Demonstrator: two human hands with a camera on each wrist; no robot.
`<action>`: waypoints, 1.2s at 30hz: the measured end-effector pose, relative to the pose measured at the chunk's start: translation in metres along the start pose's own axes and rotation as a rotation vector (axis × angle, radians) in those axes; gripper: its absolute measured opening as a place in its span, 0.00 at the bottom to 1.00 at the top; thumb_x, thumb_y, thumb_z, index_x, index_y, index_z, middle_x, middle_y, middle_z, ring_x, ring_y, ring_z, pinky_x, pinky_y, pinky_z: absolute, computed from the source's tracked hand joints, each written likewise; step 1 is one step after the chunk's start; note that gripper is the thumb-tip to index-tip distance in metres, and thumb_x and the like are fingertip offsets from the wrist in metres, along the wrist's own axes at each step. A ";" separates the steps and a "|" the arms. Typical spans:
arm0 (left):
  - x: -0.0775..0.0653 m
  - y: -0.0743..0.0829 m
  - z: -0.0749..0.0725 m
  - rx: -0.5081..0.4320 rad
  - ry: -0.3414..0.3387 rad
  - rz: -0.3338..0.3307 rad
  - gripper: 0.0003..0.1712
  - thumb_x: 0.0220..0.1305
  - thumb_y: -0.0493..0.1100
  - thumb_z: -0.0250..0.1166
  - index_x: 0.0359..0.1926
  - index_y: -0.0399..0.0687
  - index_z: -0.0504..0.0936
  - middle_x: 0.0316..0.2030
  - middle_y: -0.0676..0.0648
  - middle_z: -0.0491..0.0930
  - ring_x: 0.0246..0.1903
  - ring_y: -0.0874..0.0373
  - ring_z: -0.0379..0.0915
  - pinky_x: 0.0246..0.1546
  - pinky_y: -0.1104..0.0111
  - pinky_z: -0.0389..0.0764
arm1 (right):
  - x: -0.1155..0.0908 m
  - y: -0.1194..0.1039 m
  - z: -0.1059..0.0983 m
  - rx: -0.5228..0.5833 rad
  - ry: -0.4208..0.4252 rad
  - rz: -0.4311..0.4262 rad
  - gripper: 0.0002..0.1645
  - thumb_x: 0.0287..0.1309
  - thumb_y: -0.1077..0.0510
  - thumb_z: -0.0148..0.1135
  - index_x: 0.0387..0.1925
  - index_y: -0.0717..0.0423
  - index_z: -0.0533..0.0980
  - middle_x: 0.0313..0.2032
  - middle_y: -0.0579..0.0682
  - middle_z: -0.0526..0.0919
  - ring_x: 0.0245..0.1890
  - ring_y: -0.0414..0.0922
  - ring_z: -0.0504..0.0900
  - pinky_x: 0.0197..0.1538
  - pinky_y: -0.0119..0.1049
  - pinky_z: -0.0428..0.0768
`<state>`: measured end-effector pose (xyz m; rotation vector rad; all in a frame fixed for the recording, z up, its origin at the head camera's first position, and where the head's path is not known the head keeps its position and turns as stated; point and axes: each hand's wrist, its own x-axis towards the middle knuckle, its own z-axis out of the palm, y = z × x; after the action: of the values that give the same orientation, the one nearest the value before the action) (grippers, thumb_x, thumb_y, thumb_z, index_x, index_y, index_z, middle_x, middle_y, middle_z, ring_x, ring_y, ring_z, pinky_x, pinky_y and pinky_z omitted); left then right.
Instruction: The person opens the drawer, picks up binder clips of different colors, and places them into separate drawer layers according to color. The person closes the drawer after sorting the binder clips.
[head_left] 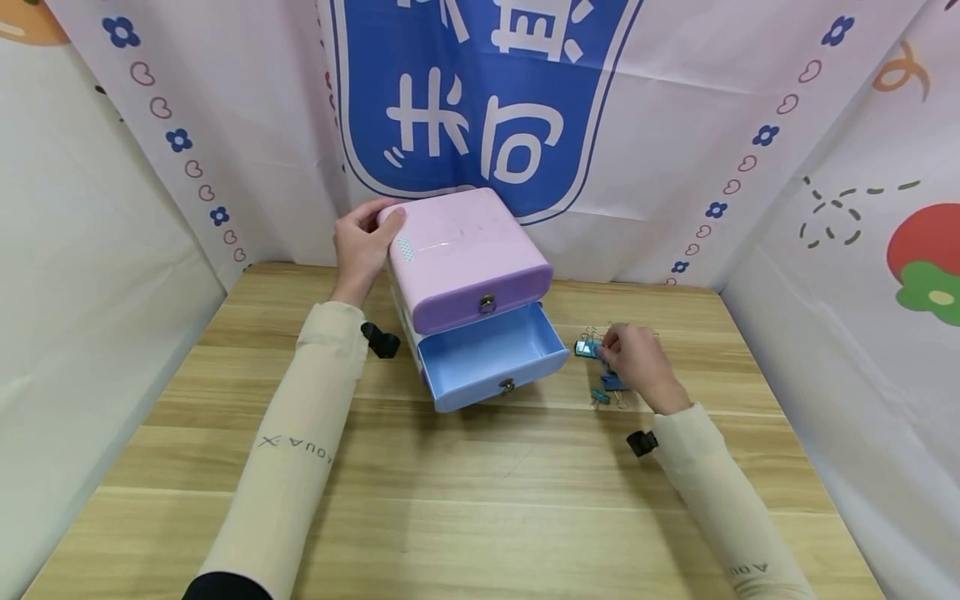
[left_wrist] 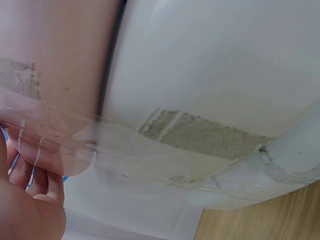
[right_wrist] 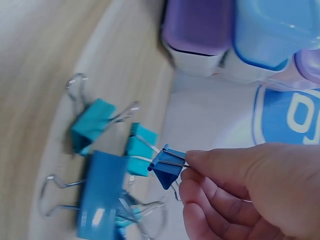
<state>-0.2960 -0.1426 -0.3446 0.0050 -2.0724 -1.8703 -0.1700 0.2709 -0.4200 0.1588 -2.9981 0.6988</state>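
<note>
A small drawer box (head_left: 468, 242) with a pink top and purple upper drawer front stands on the table. Its lower, light blue drawer (head_left: 498, 385) is pulled out, and no contents show inside. My left hand (head_left: 360, 254) holds the box's back left corner, thumb on top and fingers behind. In the right wrist view, my right hand (right_wrist: 240, 187) pinches a small blue binder clip (right_wrist: 167, 167) by its wire handle. Around it are a large blue binder clip (right_wrist: 102, 195) and teal binder clips (right_wrist: 92, 122), to the right of the box in the head view.
The wooden table (head_left: 480, 517) extends in front of the box. A white printed cloth (head_left: 652, 167) with a blue emblem hangs close behind it, and more printed cloth (head_left: 847, 275) borders the sides.
</note>
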 end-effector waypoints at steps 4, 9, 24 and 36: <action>0.000 0.000 -0.001 0.004 0.002 -0.001 0.24 0.67 0.55 0.74 0.59 0.51 0.88 0.58 0.46 0.85 0.54 0.60 0.78 0.58 0.70 0.79 | -0.003 -0.008 -0.009 0.014 0.030 -0.008 0.07 0.70 0.61 0.68 0.39 0.64 0.83 0.34 0.59 0.88 0.32 0.49 0.86 0.37 0.43 0.86; 0.000 0.001 0.000 0.003 0.002 -0.002 0.23 0.67 0.55 0.73 0.58 0.51 0.88 0.58 0.46 0.85 0.53 0.60 0.77 0.57 0.71 0.79 | -0.006 -0.018 -0.019 0.043 0.074 -0.034 0.07 0.70 0.61 0.68 0.39 0.64 0.83 0.34 0.59 0.89 0.32 0.49 0.87 0.38 0.44 0.87; 0.000 0.002 0.000 -0.001 0.000 0.005 0.25 0.67 0.55 0.74 0.59 0.48 0.87 0.57 0.46 0.85 0.52 0.60 0.77 0.55 0.72 0.78 | -0.016 -0.057 -0.040 0.112 0.133 -0.124 0.07 0.69 0.61 0.69 0.37 0.62 0.84 0.34 0.57 0.90 0.33 0.49 0.89 0.39 0.45 0.89; -0.001 0.001 0.000 -0.008 -0.001 0.004 0.25 0.67 0.55 0.74 0.59 0.48 0.87 0.57 0.47 0.85 0.52 0.60 0.77 0.56 0.71 0.78 | -0.018 -0.091 -0.043 0.131 0.130 -0.190 0.06 0.68 0.62 0.70 0.39 0.63 0.85 0.36 0.57 0.91 0.34 0.49 0.90 0.40 0.44 0.90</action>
<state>-0.2952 -0.1424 -0.3443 -0.0015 -2.0643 -1.8766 -0.1399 0.2109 -0.3432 0.3831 -2.7685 0.8482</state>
